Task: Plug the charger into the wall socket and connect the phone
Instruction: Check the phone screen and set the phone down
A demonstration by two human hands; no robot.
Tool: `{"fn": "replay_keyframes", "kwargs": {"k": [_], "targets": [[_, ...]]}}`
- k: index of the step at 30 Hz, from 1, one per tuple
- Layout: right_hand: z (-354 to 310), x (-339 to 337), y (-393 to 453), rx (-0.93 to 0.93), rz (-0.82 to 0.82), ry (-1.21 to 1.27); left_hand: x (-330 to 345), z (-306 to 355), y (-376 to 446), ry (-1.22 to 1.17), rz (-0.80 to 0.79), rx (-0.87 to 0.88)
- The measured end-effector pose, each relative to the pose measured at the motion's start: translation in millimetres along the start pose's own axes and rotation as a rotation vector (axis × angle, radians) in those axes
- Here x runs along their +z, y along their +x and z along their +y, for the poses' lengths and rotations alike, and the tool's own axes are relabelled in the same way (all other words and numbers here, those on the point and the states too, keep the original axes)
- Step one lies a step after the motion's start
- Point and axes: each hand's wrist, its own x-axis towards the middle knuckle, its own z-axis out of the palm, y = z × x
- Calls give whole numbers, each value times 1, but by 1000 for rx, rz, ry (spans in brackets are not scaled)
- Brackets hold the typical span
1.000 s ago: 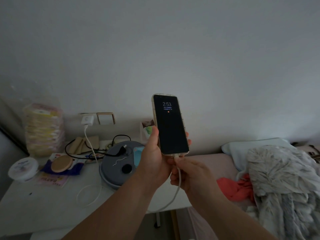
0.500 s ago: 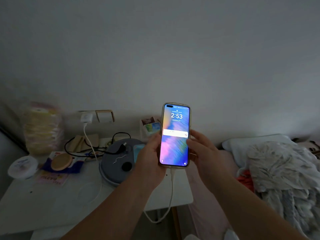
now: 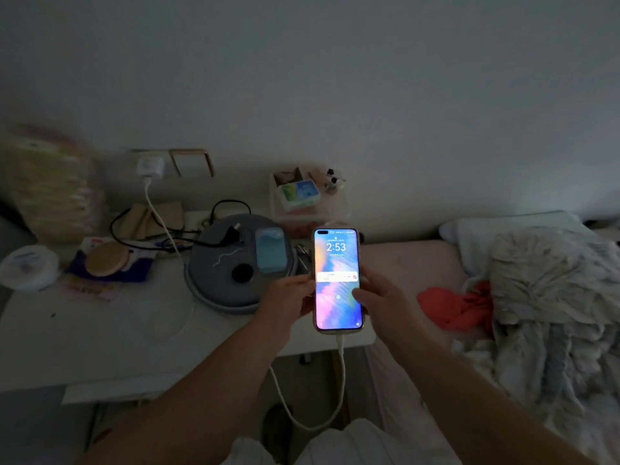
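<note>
The slim, gold-edged phone [image 3: 337, 280] now sits lower and closer to the body than it did 1 second ago, when it was raised against the wall with a dark screen while the right hand pressed the connector into its bottom edge. Its screen is lit with a colourful lock page reading 2:53, and the white charging cable [image 3: 339, 391] hangs from its lower port in a loop. That cable runs back over the white surface [image 3: 100, 344] to the small white charger block [image 3: 150, 166], which is seated in the wall socket [image 3: 141, 155]. I judge both parts of the task done; what seems left is setting the phone down.

The phone stands upright between the 2 hands, above the gap between the surface's front corner and the pink bed [image 3: 412, 263]. The left hand [image 3: 288, 298] curls around its left edge, fingers closed on it. The right hand [image 3: 382, 302] grips the right edge, with its thumb laid across the lit glass. Neither hand touches the cable.
</note>
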Motion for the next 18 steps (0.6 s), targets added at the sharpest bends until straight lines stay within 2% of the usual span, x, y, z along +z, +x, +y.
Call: {"fn": "replay_keyframes", "kwargs": {"k": [9, 18], "targets": [[64, 1, 37, 239, 52, -109, -7, -63, 57, 229, 148, -154], [88, 2, 73, 401, 71, -318, -4, -94, 101, 337, 187, -246]]}}
